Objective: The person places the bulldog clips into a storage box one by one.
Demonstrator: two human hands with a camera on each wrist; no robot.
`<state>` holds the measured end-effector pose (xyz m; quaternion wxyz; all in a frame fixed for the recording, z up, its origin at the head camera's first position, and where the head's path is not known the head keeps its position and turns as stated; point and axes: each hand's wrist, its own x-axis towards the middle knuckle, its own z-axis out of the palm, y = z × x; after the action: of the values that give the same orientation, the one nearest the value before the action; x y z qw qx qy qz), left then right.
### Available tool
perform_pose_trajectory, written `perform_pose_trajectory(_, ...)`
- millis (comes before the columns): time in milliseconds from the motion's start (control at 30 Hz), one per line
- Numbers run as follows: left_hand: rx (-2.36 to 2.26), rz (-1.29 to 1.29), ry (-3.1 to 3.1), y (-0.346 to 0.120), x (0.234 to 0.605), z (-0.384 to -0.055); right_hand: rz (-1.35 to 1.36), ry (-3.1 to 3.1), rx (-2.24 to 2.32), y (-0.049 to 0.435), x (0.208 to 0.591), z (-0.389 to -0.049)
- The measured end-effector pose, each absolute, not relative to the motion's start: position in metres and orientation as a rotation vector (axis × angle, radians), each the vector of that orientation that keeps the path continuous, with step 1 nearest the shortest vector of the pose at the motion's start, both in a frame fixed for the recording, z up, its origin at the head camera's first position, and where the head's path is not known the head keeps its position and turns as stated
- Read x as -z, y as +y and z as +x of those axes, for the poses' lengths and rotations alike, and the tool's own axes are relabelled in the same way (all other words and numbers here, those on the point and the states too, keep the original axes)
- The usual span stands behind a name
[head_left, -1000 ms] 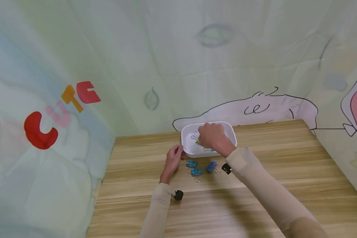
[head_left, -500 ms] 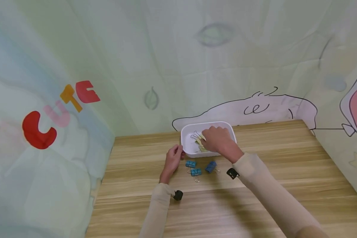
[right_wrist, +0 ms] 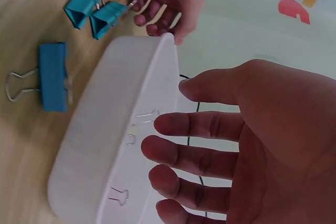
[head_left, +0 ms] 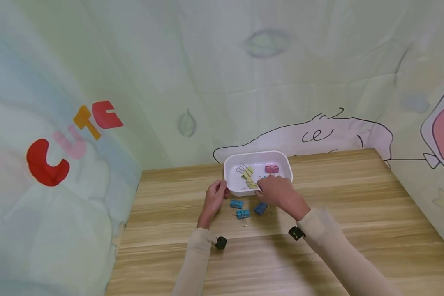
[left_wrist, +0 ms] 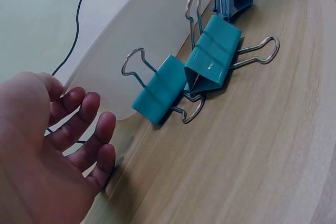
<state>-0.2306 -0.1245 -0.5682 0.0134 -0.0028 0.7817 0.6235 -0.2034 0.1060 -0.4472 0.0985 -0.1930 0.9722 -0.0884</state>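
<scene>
A white plastic box (head_left: 240,193) stands against the back wall. Its near left corner is held by my left hand (head_left: 214,200), with the thumb at the rim and the other fingers loosely bent outside, as the right wrist view shows. My right hand (head_left: 279,193) hovers over the near rim, fingers spread and nothing between them. Inside the box lie yellow binder clips (head_left: 248,176) and a pink binder clip (head_left: 271,169); a light blue one is partly hidden by the right hand. Two teal binder clips (left_wrist: 160,88) and a darker blue binder clip (right_wrist: 52,77) lie on the table before the box.
The wooden table (head_left: 340,197) meets a printed cloth backdrop (head_left: 222,90) right behind the box and along both sides. Each wrist wears a small black device; the left one (head_left: 220,243) is close to the tabletop.
My right hand has drawn back from inside the box toward its near right rim, uncovering the yellow and pink binder clips. The left hand has stayed at the box's corner.
</scene>
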Motion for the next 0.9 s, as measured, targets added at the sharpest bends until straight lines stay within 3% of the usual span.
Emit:
perform_pose_trajectory(533, -1.948, -0.025, 2.408, -0.123, 0.562, -0.228, -0.544, 2.891, 0.244, 0.119, 0.498, -0.187)
perform_pose_trajectory(900, -1.926, -0.036, 2.444, -0.123, 0.569, -0.231, -0.506, 2.792, 0.365, 0.120, 0.511, -0.185)
